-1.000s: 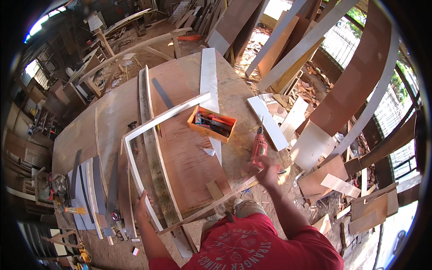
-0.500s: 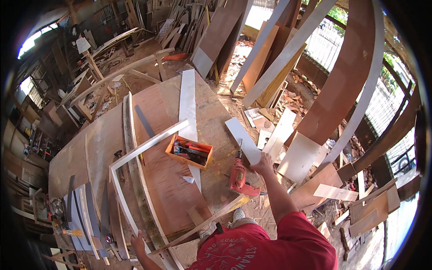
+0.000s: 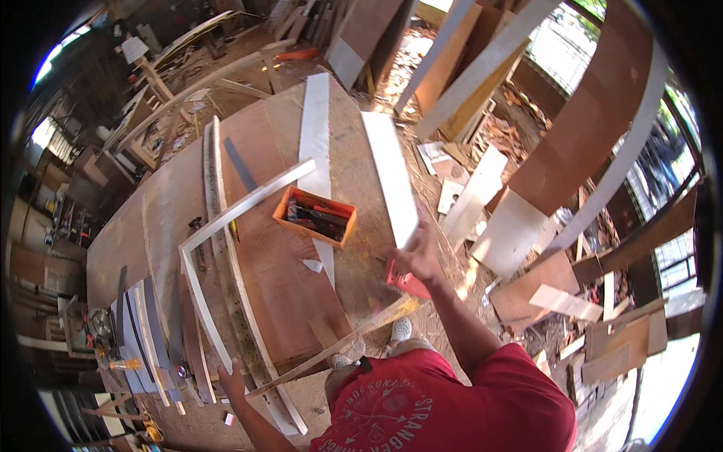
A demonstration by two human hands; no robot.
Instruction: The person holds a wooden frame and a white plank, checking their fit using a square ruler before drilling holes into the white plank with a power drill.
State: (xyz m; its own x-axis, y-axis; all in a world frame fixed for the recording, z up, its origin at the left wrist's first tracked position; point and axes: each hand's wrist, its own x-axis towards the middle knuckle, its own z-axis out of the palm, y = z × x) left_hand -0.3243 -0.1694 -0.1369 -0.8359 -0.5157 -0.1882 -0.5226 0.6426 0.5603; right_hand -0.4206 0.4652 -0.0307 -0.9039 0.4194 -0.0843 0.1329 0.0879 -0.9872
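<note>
My right hand [image 3: 418,256] grips the near end of a white board [image 3: 387,169], which angles up and away over the right part of the worktable [image 3: 350,286]. The red drill [image 3: 403,283] lies just beneath that hand, partly hidden by it. My left hand [image 3: 232,377], lower left, holds the near end of a white angled strip frame [image 3: 203,301], whose other arm reaches across the table. An orange box of tools [image 3: 315,218] sits beside the frame's upper arm. A long white panel [image 3: 312,128] lies behind the box, and long wooden strips [image 3: 248,316] run beside the frame.
Tall curved panels [image 3: 576,128] lean along the right side, with offcuts [image 3: 557,301] on the floor beneath. Dark strips and a pale sheet [image 3: 132,339] lie at left, near power tools [image 3: 98,328]. A curved timber frame [image 3: 218,75] stands beyond the table.
My right hand left the drill, took hold of the white board at the table's right edge and has shifted it, angled more upward over the drill. My left hand stays on the frame.
</note>
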